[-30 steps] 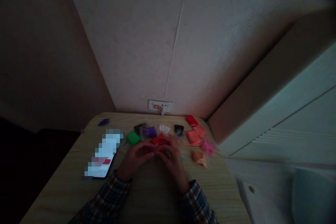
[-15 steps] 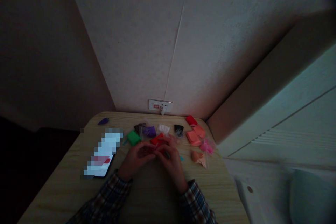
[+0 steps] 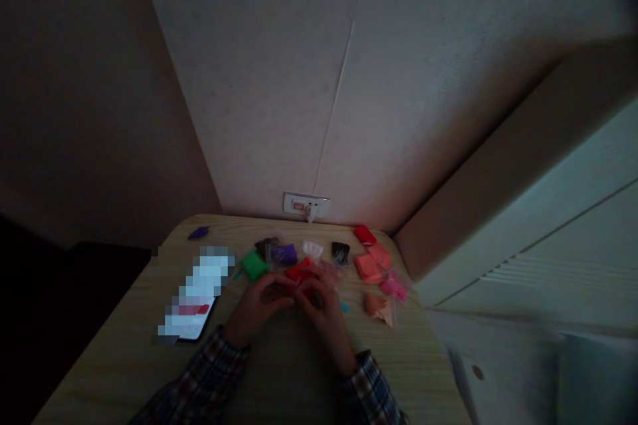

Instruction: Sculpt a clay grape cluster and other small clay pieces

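Note:
My left hand (image 3: 260, 306) and my right hand (image 3: 323, 307) meet fingertip to fingertip over the middle of the wooden table. Thumbs and forefingers of both are pinched together; whatever lies between them is too small and dark to make out. Just behind the fingers is a red packet (image 3: 300, 270), partly hidden by them. A green packet (image 3: 254, 266) lies beyond my left hand, next to a purple packet (image 3: 284, 254) in clear wrapping. Past my right hand are a white packet (image 3: 312, 250) and a black packet (image 3: 341, 253). A small light-blue piece (image 3: 344, 307) sits beside my right hand.
A lit phone (image 3: 197, 302), its screen blurred out, lies left on the table (image 3: 413, 372). To the right are coral packets (image 3: 369, 268), a pink bag (image 3: 393, 286) and a peach bag (image 3: 379, 308). A purple object (image 3: 198, 232) rests at the back left. A wall socket (image 3: 306, 205) is behind.
The whole view has shifted slightly, so everything sits a little lower. My hands stay together at the same place, with only small finger movements.

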`<state>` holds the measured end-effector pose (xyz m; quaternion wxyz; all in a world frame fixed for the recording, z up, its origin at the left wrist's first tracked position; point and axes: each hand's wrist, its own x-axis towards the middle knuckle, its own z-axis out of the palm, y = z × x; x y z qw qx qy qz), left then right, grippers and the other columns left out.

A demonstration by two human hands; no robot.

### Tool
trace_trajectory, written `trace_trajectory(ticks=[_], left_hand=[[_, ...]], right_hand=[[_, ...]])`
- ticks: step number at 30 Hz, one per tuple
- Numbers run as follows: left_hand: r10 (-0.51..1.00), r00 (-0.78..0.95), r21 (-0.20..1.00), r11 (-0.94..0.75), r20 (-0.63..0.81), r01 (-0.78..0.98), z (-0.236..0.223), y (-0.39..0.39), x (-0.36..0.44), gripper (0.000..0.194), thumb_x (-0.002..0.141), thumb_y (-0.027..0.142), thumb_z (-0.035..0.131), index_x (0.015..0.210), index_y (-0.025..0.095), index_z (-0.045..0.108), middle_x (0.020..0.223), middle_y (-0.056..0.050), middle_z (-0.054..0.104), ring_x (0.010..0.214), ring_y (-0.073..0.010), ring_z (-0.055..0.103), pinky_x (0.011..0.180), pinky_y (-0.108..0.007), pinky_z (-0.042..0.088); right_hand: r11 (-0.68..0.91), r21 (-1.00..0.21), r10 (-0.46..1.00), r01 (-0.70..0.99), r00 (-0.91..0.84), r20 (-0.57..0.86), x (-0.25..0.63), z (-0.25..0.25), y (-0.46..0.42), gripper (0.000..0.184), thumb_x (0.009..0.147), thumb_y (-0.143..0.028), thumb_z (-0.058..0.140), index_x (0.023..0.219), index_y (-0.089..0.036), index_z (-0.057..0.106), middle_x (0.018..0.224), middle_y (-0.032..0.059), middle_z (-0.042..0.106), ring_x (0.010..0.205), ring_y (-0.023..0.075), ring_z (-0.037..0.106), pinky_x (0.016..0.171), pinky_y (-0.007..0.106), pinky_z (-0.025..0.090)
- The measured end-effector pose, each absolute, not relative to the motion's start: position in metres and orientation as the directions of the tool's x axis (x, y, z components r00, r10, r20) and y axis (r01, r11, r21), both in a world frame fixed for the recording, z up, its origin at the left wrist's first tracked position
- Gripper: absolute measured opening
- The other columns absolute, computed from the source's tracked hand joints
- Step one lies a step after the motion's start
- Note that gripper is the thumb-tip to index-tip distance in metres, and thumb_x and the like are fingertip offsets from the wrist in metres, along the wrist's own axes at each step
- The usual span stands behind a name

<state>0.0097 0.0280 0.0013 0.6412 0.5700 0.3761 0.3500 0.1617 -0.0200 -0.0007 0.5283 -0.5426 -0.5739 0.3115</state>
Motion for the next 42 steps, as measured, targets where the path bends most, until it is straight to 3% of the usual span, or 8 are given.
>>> trace_trajectory(ticks=[15,19,23,33,37,42], left_hand=[[0.877,0.478,0.988,-0.111,0.047,0.107,0.002,0.025,0.011,0.011,0.075,0.021,0.061,0.083,0.016,0.065,0.084,-0.005,0.07,0.08,-0.0201,0.066,0.075,-0.031,0.053],[0.87,0.455,0.897,-0.343,0.19,0.281,0.006,0.023,0.009,0.007,0.076,0.019,0.06,0.077,0.017,0.067,0.077,-0.004,0.07,0.073,-0.0191,0.064,0.068,-0.029,0.051],[0.859,0.372,0.808,-0.479,0.351,0.343,0.013,0.019,0.009,0.009,0.078,0.016,0.057,0.075,0.017,0.065,0.075,-0.004,0.068,0.069,-0.0174,0.063,0.064,-0.027,0.05],[0.784,0.347,0.72,-0.615,0.515,0.321,0.013,0.012,0.01,0.011,0.08,0.012,0.055,0.08,0.018,0.064,0.077,-0.004,0.068,0.073,-0.0168,0.065,0.066,-0.025,0.052],[0.755,0.374,0.675,-0.652,0.538,0.346,0.008,0.013,0.01,0.011,0.082,0.012,0.055,0.082,0.018,0.064,0.08,-0.005,0.068,0.077,-0.0177,0.065,0.069,-0.027,0.053],[0.705,0.388,0.586,-0.71,0.594,0.391,0.007,0.014,0.01,0.013,0.084,0.012,0.053,0.082,0.017,0.066,0.079,-0.006,0.067,0.075,-0.0174,0.064,0.069,-0.028,0.054]], right_hand=[[0.296,-0.887,0.932,0.356,0.096,0.349,0.156,0.012,-0.028,0.008,0.082,-0.018,0.054,0.075,-0.021,0.055,0.115,0.0061,0.052,0.116,0.022,0.046,0.1,0.039,0.036],[0.31,-0.816,0.911,0.488,0.094,0.402,0.156,0.012,-0.03,0.006,0.083,-0.018,0.053,0.079,-0.021,0.055,0.121,0.0061,0.048,0.118,0.0233,0.042,0.104,0.042,0.03],[0.311,-0.719,0.883,0.621,0.09,0.46,0.153,0.013,-0.034,0.008,0.086,-0.019,0.05,0.089,-0.022,0.057,0.121,0.008,0.044,0.119,0.026,0.038,0.102,0.047,0.03],[0.252,-0.67,0.897,0.698,0.091,0.433,0.154,0.006,-0.034,0.009,0.087,-0.03,0.051,0.087,-0.022,0.057,0.102,0.0079,0.049,0.107,0.0284,0.042,0.095,0.053,0.033],[0.278,-0.671,0.899,0.687,0.059,0.434,0.152,0.008,-0.033,0.009,0.088,-0.024,0.049,0.09,-0.022,0.057,0.105,0.0082,0.049,0.112,0.0279,0.04,0.1,0.052,0.029],[0.32,-0.656,0.881,0.684,0.039,0.471,0.15,0.007,-0.032,0.021,0.087,-0.013,0.042,0.1,-0.021,0.056,0.112,0.0091,0.05,0.113,0.0255,0.041,0.1,0.049,0.031]])
